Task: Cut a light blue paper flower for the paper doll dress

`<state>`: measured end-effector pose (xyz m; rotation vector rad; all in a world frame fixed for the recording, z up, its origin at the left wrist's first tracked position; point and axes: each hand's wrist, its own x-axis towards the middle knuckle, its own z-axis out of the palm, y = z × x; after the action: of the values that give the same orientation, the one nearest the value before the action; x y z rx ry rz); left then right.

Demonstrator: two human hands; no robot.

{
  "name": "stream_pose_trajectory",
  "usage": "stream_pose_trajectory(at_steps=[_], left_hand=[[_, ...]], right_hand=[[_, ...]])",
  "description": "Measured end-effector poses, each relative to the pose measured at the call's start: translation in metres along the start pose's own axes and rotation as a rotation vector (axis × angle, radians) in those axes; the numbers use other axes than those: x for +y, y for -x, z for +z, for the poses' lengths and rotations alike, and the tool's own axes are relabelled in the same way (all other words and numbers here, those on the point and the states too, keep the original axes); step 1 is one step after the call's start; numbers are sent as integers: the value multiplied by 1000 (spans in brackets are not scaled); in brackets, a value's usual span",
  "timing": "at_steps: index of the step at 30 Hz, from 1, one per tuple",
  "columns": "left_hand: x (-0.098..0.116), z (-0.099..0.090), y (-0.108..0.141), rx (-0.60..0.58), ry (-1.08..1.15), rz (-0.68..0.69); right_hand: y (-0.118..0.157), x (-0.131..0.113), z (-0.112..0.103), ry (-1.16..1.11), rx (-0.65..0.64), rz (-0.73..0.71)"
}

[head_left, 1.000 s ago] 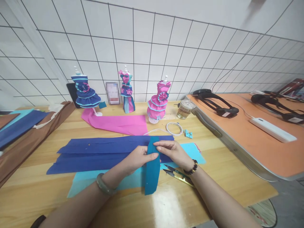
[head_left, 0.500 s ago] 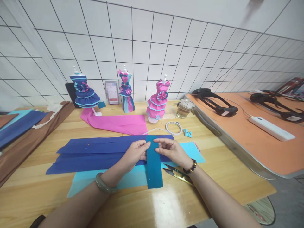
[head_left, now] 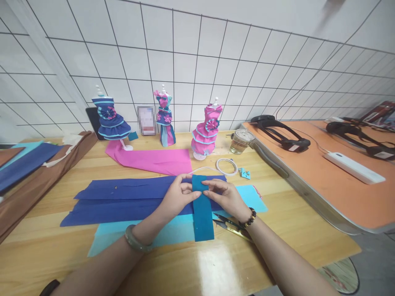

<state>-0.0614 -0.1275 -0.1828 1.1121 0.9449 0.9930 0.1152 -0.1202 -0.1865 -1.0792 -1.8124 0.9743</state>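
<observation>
Teal strip [head_left: 203, 216] is lying lengthwise toward the person, over the middle of the surface [head_left: 173, 271]; near end is pointing at the person and tilting slightly right, far end is pointing at the wall [head_left: 185, 61]. Strip is looking plain, matte, narrow, straight-edged, with a crease or fold showing by the fingers. It is crossing over light blue cloth [head_left: 175, 232] and navy cloth [head_left: 123, 209]; can't tell if it's touching them. Snips [head_left: 231, 228] are lying just right of it, partly under the right wrist.

Left hand [head_left: 177, 197]: grip is pinching the strip's left side near the far end, thumb pressing on the front. Right hand [head_left: 224, 197]: grip is pinching the right side, thumb and index nearly meeting the left thumb.

Beyond: pink cloth [head_left: 163, 160] is lying flat, tape ring [head_left: 226, 174] is resting near light blue scraps [head_left: 245, 173]. Lidded clear cup [head_left: 241, 144] is standing upright, holding pale yellowish liquid. Farther back, pink dress [head_left: 205, 131], mixed-colour dress [head_left: 164, 119] and blue dress [head_left: 111, 119] are standing on forms, phone [head_left: 146, 120] is leaning between the last two, screen pixelated.
</observation>
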Motion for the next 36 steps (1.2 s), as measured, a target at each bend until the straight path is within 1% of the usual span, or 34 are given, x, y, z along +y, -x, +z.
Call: stream_pose_trajectory(at_steps=[4, 7, 14, 21, 25, 31, 36], left_hand=[[-7, -1, -2, 5, -178, 156], [-9, -3, -2, -2, -287, 209], [-6, -5, -1, -18, -335, 185], [-5, -6, -2, 25, -381, 179], [-4, -5, -1, 44, -353, 176], [-5, -4, -1, 35, -264, 169], [-7, -5, -2, 44, -256, 183]], right_hand=[[0, -1, 1, 30, -3, -14], [1, -1, 1, 43, -9, -27], [0, 2, 1, 82, -9, -53], [1, 0, -1, 101, -26, -67], [0, -1, -1, 110, -20, -80], [0, -2, -1, 101, -28, -91], [0, -2, 0, 106, -1, -87]])
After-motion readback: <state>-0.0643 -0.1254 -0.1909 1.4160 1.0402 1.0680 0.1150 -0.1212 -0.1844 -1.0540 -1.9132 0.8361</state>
